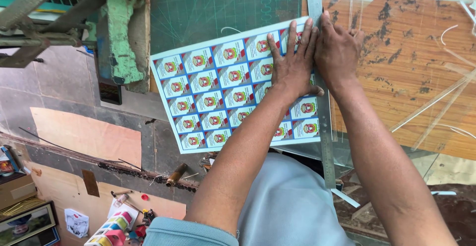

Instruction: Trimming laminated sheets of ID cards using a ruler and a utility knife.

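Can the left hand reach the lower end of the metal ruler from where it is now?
Probably yes. The left hand lies flat on the printed sheet beside the metal ruler, and nothing blocks the way down.

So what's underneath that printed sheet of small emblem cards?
A dark green gridded cutting mat shows past the printed sheet of emblem cards. Left hand and long metal ruler lie on top; the surface directly beneath is covered.

Glossy paper sheet (pixel 223 85); brushed metal ruler (pixel 325 127); worn, scratched wooden surface (pixel 411 53) at three o'clock; matt green cutting mat (pixel 213 8).
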